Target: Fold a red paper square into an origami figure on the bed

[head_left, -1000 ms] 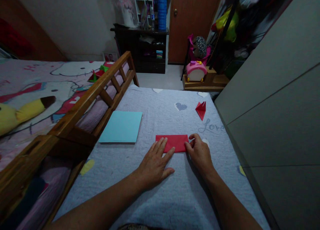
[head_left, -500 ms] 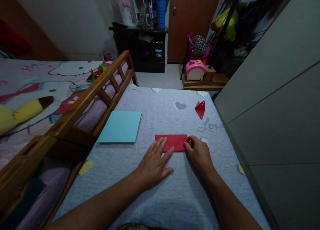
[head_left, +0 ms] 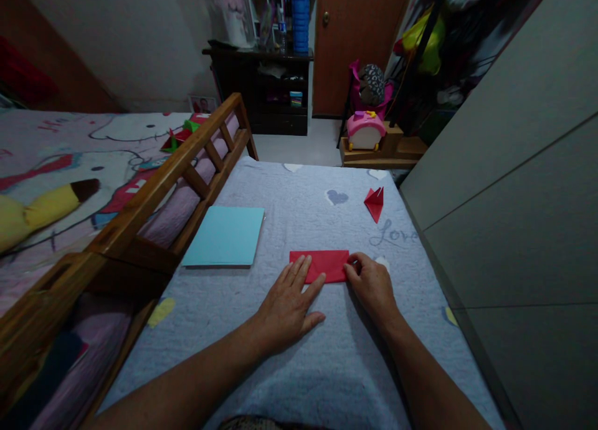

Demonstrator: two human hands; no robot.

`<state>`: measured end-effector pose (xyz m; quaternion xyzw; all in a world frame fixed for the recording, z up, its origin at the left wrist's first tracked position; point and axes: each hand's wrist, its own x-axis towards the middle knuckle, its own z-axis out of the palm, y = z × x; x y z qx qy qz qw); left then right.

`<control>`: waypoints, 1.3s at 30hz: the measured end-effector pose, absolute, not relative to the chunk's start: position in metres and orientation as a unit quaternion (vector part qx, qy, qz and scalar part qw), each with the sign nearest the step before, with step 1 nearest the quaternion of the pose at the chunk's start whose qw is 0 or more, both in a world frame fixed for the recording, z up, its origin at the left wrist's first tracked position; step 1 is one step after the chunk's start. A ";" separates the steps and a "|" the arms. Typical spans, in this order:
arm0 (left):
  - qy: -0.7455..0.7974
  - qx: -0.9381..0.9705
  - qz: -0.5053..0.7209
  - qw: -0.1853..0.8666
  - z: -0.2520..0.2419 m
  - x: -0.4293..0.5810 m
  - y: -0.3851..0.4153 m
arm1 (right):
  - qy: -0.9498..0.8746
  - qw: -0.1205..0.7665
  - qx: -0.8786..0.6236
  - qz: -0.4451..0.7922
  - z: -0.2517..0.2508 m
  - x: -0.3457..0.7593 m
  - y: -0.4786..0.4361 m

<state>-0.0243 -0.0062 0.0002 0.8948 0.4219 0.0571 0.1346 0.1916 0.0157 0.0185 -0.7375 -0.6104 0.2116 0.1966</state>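
A red paper folded into a flat rectangle lies on the grey quilted bed cover in front of me. My left hand rests flat on its lower left part, fingers stretched out. At the paper's right edge my right hand has its fingers curled and pinched on the corner. A small folded red paper shape lies farther away to the right. A stack of light blue paper sits to the left of the red rectangle.
A wooden bed rail borders the left side, with a cartoon-print bed and a yellow plush beyond. A grey wardrobe wall closes the right. A dark shelf, a door and a pink toy stand at the back.
My right hand's fingers have curled tighter onto the red paper's right corner. The left hand and the paper have stayed in place.
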 end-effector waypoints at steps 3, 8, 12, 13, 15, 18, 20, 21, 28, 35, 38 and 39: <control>0.417 0.897 0.059 0.136 -0.001 -0.024 -0.006 | -0.610 0.185 -0.742 0.209 0.019 0.190 0.015; 0.418 0.897 0.057 0.131 0.000 -0.024 -0.006 | -0.615 0.147 -0.756 0.168 0.022 0.186 0.013; 0.416 0.898 0.060 0.129 0.002 -0.024 -0.006 | -0.615 0.132 -0.764 0.143 0.023 0.188 0.013; 0.416 0.898 0.060 0.129 0.002 -0.024 -0.006 | -0.614 0.132 -0.765 0.144 0.023 0.189 0.013; 0.416 0.898 0.059 0.128 0.003 -0.024 -0.006 | -0.611 0.131 -0.766 0.152 0.022 0.192 0.012; 0.418 0.898 0.057 0.126 0.002 -0.024 -0.006 | -0.620 0.133 -0.761 0.136 0.020 0.193 0.011; 0.417 0.899 0.054 0.124 0.000 -0.024 -0.006 | -0.658 0.133 -0.736 0.087 0.020 0.192 0.010; 0.417 0.899 0.054 0.122 0.000 -0.024 -0.006 | -0.685 0.130 -0.715 0.059 0.020 0.192 0.010; 0.417 0.898 0.044 0.130 0.002 -0.024 -0.006 | -0.829 0.060 -0.555 0.044 0.025 0.191 0.009; 0.419 0.898 0.024 0.134 0.008 -0.024 -0.005 | -0.792 0.046 -0.608 0.031 0.033 0.174 0.006; 0.408 0.903 0.028 0.133 0.007 -0.027 -0.005 | -0.778 0.048 -0.626 0.020 0.035 0.164 0.002; 0.402 0.905 0.028 0.134 0.007 -0.029 -0.005 | -0.775 0.049 -0.630 0.017 0.035 0.162 0.000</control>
